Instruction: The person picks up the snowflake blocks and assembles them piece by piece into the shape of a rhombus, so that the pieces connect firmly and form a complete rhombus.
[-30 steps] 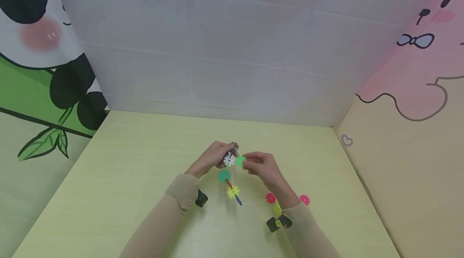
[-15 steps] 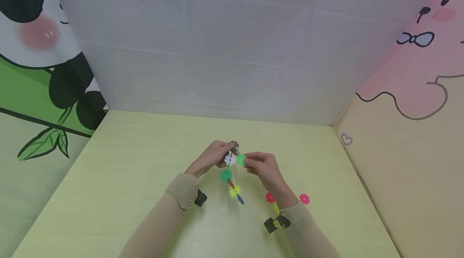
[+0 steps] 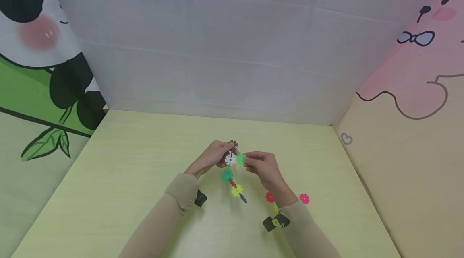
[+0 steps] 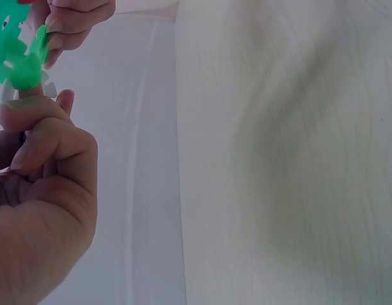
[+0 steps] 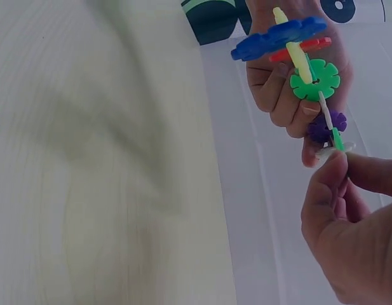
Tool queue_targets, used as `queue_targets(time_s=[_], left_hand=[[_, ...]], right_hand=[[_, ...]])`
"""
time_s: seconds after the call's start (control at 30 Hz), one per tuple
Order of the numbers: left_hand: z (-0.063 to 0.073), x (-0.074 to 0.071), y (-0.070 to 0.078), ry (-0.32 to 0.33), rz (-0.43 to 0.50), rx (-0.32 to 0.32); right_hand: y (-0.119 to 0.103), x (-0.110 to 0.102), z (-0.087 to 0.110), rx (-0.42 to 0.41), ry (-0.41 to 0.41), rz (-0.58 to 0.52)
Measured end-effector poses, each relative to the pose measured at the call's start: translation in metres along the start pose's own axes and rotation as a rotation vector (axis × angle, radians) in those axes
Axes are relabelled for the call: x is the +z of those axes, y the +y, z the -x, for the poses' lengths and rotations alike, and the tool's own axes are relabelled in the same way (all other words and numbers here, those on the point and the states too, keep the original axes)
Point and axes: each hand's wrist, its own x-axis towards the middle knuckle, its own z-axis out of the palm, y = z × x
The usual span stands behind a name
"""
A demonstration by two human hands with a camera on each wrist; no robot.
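My left hand [image 3: 214, 155] grips one end of a chain of interlocking snowflake discs over the table. At its fingers are a brown disc [image 3: 233, 144] and a white disc [image 3: 230, 159]; a purple disc [image 5: 323, 127] shows there in the right wrist view. Below hang a teal disc [image 3: 227, 176], a red disc [image 3: 233, 183], a yellow disc [image 3: 237, 190] and a blue disc [image 3: 243, 198]. Between thumb and fingertips my right hand [image 3: 264, 167] pinches a light green disc [image 3: 241, 158], right at the upper part of the chain.
Two loose pink discs [image 3: 304, 198] and a yellow disc [image 3: 275, 208] lie on the table [image 3: 145, 149] around the right forearm, which partly covers them. A grey-white sheet [image 3: 217, 48] closes off the back, with cartoon-printed panels on both sides.
The hanging end of the chain has swung slightly to the right. Both hands have stayed nearly in place, with the light green disc still pinched in the right.
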Motion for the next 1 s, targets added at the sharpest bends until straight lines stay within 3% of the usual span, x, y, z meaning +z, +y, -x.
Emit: queue_targets(time_s=[0.8,1.0], left_hand=[[-0.0019,0.0033,-0.0062,0.027,-0.003,-0.008],[-0.0045,0.0031,-0.0083,0.036,0.001,0.016]], right_hand=[[-0.0033,0.0010,-0.0011,0.048,0.008,0.025],[-0.0035,0.0023,-0.0019,0.018,0.018,0.017]])
